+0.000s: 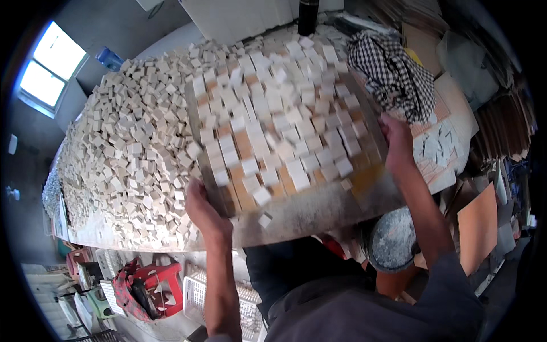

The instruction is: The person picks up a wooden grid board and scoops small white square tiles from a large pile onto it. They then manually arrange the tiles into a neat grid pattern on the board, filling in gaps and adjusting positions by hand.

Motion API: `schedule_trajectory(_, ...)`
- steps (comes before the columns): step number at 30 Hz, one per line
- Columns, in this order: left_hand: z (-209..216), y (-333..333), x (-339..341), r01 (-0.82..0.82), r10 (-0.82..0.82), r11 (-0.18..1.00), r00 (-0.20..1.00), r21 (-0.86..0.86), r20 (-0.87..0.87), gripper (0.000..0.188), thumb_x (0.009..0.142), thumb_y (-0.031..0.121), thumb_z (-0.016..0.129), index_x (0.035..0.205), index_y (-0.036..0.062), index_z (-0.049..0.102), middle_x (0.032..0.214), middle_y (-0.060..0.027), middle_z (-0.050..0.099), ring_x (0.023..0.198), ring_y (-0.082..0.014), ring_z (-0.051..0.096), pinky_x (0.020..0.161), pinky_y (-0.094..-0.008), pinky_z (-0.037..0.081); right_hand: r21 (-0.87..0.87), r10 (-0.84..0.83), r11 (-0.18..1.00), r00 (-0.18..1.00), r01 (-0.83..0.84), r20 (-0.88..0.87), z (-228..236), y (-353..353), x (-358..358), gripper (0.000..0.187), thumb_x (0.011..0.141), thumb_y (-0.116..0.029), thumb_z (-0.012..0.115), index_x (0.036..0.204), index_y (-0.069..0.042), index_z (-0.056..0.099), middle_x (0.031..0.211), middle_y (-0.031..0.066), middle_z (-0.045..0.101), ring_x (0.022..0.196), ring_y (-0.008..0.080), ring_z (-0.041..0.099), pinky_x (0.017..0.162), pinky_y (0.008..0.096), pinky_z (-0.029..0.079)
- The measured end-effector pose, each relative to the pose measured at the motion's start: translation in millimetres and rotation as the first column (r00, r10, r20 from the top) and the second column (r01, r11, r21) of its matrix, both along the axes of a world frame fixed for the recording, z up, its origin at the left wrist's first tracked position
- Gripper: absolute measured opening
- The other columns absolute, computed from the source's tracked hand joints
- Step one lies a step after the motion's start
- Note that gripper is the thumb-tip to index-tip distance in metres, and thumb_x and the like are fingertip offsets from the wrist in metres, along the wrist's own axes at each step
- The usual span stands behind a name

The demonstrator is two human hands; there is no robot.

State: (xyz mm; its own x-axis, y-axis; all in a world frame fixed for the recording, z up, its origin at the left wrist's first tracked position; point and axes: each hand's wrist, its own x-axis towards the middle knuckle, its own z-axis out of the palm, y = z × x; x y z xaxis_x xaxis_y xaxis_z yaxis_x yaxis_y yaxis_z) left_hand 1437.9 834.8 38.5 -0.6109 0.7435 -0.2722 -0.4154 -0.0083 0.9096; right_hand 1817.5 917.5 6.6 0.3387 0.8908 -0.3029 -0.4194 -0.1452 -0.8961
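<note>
Between my two hands is a shallow square tray (365, 106) with raised side rims and an orange-brown base. My left hand (207, 215) is closed round its near left edge, and my right hand (397, 140) grips the right edge. Small white and beige square tiles (297, 174) cover much of the base, some lying flat in rows, others tilted or overlapping. Bare base shows along the near side. One loose tile (265, 220) lies on the table just below the tray. Left of the tray spreads a big heap of similar tiles (131, 137).
A checkered cloth (393, 77) lies right of the tray, and a dark cylinder (307, 17) stands behind it. Below the table's near edge (319, 216) are a round bucket (393, 239), a red stool (171, 288) and a white basket (195, 297). Brown sheets (501, 134) are stacked at right.
</note>
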Motion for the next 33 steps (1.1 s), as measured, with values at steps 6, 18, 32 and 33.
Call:
schedule_trajectory(6,-10.7,8.9,-15.2,0.051,-0.050,0.998,0.998,0.030,-0.046,0.033,0.109,0.032,0.050,0.090,0.0080,0.063,0.089,-0.0031,0.067,0.082,-0.0122,0.061,0.079,-0.0302,0.051,0.041,0.103,0.994,0.994,-0.105,0.034,-2.4,19.5,2.8,0.032,0.103,-0.024,0.059,0.112,0.004,0.073,0.103,0.0118,0.077,0.089,0.0199,0.072,0.084,0.0327,0.056)
schedule_trajectory(18,-5.5,-4.8,-2.5,-0.034,0.035,0.999,0.999,0.016,-0.039,0.032,0.107,0.035,0.055,0.091,0.0086,0.063,0.084,-0.0003,0.061,0.082,-0.0112,0.057,0.080,-0.0307,0.048,-0.022,-0.014,1.000,1.000,0.014,0.025,1.0,1.2,-2.2,0.030,0.101,-0.021,0.062,0.108,0.006,0.072,0.097,0.0128,0.076,0.087,0.0202,0.071,0.080,0.0341,0.056)
schedule_trajectory(32,-20.7,-33.6,-21.7,0.114,-0.114,0.993,0.993,-0.013,-0.005,0.048,0.106,0.045,0.054,0.115,0.0000,0.068,0.104,-0.0103,0.073,0.093,-0.0207,0.069,0.087,-0.0343,0.055,-0.024,0.046,0.999,0.998,-0.045,0.043,8.2,0.8,11.9,0.029,0.102,-0.025,0.062,0.107,0.001,0.074,0.097,0.0098,0.076,0.087,0.0205,0.071,0.083,0.0335,0.055)
schedule_trajectory(33,-22.5,-29.0,-14.7,-0.003,0.003,1.000,1.000,-0.007,-0.003,0.051,0.106,0.045,0.054,0.118,-0.0019,0.068,0.105,-0.0105,0.073,0.092,-0.0205,0.068,0.088,-0.0343,0.054,-0.001,0.064,0.998,0.997,-0.064,0.042,6.2,4.9,13.9,0.030,0.103,-0.026,0.061,0.109,0.000,0.074,0.099,0.0100,0.077,0.089,0.0208,0.071,0.085,0.0340,0.056)
